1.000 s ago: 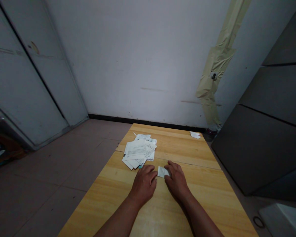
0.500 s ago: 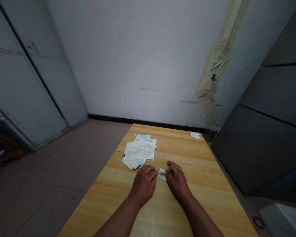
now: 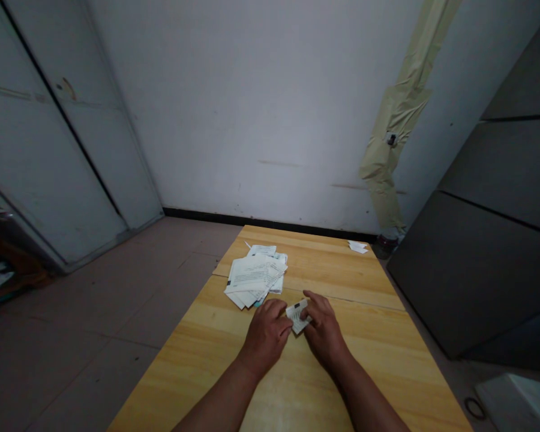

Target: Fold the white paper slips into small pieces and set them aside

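Observation:
A small folded piece of printed paper [image 3: 298, 311] with a dark mark at its upper edge is held between my hands, low over the wooden table [image 3: 364, 360]. My left hand [image 3: 269, 329] has its thumb and fingers closed at the paper's left edge. On the other side, my right hand [image 3: 324, 327] grips the right part, with one finger bent over the paper's face and another stretched out beyond it. Just past my left hand lies a loose, overlapping pile of printed papers [image 3: 252, 276].
A few small white paper pieces [image 3: 357, 246] lie at the table's far right corner. Behind the table stands a white wall [image 3: 252, 120]. Grey panels [image 3: 486, 240] rise on the right, near a pale box [image 3: 517, 402] on the floor.
The small paper has turned and lifted, so more of its printed face shows. My left hand has come in to its left edge, and my right fingers have shifted over it.

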Motion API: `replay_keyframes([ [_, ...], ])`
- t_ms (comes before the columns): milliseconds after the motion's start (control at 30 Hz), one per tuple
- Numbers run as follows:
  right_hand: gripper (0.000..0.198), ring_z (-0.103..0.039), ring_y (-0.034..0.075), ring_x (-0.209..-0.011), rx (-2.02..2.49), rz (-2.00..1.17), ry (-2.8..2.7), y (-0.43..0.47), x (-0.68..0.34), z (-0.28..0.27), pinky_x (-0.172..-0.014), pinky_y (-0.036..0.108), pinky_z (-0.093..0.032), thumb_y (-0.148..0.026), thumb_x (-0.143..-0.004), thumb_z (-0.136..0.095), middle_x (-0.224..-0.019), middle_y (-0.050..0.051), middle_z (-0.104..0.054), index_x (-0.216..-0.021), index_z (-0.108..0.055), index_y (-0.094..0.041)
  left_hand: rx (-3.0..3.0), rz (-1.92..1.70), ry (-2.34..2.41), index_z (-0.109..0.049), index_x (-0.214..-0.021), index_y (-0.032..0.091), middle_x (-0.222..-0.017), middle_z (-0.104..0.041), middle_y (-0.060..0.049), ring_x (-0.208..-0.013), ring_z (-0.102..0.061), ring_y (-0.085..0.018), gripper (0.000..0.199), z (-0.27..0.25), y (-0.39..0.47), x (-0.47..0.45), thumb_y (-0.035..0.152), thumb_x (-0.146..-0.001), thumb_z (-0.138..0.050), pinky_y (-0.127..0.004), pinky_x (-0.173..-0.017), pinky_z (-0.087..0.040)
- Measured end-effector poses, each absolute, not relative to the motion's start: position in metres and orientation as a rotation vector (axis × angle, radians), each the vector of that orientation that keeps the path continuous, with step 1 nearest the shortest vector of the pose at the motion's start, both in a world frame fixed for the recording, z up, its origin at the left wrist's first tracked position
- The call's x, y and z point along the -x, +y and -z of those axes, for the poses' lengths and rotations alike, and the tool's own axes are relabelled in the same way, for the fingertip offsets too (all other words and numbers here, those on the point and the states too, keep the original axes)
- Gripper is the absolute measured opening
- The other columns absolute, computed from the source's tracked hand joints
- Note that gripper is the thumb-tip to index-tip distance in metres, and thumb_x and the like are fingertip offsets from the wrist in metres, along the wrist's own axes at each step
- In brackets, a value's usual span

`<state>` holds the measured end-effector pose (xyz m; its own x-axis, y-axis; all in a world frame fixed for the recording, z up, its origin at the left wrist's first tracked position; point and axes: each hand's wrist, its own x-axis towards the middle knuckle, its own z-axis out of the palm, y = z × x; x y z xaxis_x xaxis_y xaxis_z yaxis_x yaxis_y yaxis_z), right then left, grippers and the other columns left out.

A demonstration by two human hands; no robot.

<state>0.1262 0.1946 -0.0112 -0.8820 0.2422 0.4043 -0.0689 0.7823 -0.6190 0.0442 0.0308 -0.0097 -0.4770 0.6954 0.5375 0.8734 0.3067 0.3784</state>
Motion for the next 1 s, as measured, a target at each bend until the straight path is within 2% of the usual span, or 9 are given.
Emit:
replay_keyframes([
  [133,0.023,-0.045,0.028,-0.120,-0.035,-0.593,-2.578,0.191,-0.133,0.002,-0.099,0.045,-0.034,-0.001,-0.071,-0.054,-0.134,0.009,-0.055,-0.081,-0.064,-0.021,1.426,0.850,-2.358,-0.070,-0.080,0.022,-0.101,-0.060,-0.006,-0.099,-0.052,-0.023,0.009,0.010,0.032,-0.046,0.015,-0.082,-0.064,-0.036,-0.081,-0.045],
  [300,0.013,-0.051,0.021,-0.090,-0.171,-0.420,-2.690,0.186,-0.136,-0.007,-0.087,0.038,-0.033,-0.014,-0.087,-0.058,-0.095,0.005,-0.066,-0.079,-0.065,-0.022,1.395,0.751,-2.457,-0.066,-0.079,0.019,-0.088,-0.059,-0.005,-0.091,-0.052,-0.022,0.006,0.008,0.033,-0.050,0.018,-0.083,-0.064,-0.035,-0.079,-0.044],
  [567,0.015,-0.056,0.018,-0.089,-0.066,-0.717,-2.734,0.199,-0.131,0.001,-0.083,0.031,-0.033,-0.013,-0.088,-0.058,-0.089,0.000,-0.070,-0.081,-0.067,-0.023,1.319,0.751,-2.506,-0.065,-0.079,0.020,-0.091,-0.058,-0.006,-0.093,-0.052,-0.022,0.013,0.000,0.030,-0.052,0.013,-0.084,-0.056,-0.035,-0.079,-0.043],
  [633,0.016,-0.056,0.018,-0.087,-0.013,-0.788,-2.722,0.201,-0.130,0.002,-0.081,0.029,-0.034,-0.014,-0.089,-0.057,-0.086,0.000,-0.069,-0.080,-0.066,-0.022,1.292,0.721,-2.516,-0.066,-0.081,0.020,-0.098,-0.059,-0.007,-0.098,-0.051,-0.023,0.014,-0.001,0.030,-0.053,0.013,-0.085,-0.055,-0.037,-0.083,-0.043],
  [700,0.015,-0.056,0.017,-0.087,0.049,-0.826,-2.707,0.201,-0.128,0.004,-0.081,0.028,-0.034,-0.015,-0.088,-0.057,-0.085,0.000,-0.068,-0.079,-0.065,-0.021,1.285,0.690,-2.495,-0.067,-0.087,0.020,-0.116,-0.060,-0.008,-0.111,-0.048,-0.026,0.014,-0.001,0.029,-0.054,0.013,-0.085,-0.056,-0.042,-0.093,-0.040],
  [800,0.014,-0.056,0.017,-0.086,0.152,-0.810,-2.703,0.199,-0.124,0.007,-0.079,0.028,-0.034,-0.015,-0.089,-0.055,-0.086,0.001,-0.067,-0.079,-0.064,-0.020,1.318,0.671,-2.449,-0.068,-0.098,0.021,-0.140,-0.052,-0.006,-0.128,-0.039,-0.030,0.021,0.001,0.028,-0.054,0.011,-0.083,-0.057,-0.049,-0.102,-0.033],
  [867,0.014,-0.056,0.018,-0.086,0.229,-0.752,-2.717,0.196,-0.121,0.009,-0.078,0.027,-0.033,-0.015,-0.089,-0.053,-0.086,0.002,-0.066,-0.079,-0.062,-0.019,1.351,0.685,-2.465,-0.069,-0.096,0.022,-0.134,-0.059,-0.005,-0.125,-0.043,-0.029,0.021,0.003,0.028,-0.052,0.011,-0.084,-0.056,-0.049,-0.100,-0.033],
  [1000,0.016,-0.057,0.018,-0.086,0.361,-0.623,-2.747,0.192,-0.114,0.011,-0.076,0.027,-0.033,-0.015,-0.091,-0.049,-0.088,0.004,-0.064,-0.081,-0.061,-0.018,1.357,0.777,-2.536,-0.071,-0.089,0.023,-0.107,-0.071,-0.003,-0.103,-0.057,-0.024,0.019,0.004,0.028,-0.046,0.012,-0.085,-0.056,-0.045,-0.089,-0.039],
])
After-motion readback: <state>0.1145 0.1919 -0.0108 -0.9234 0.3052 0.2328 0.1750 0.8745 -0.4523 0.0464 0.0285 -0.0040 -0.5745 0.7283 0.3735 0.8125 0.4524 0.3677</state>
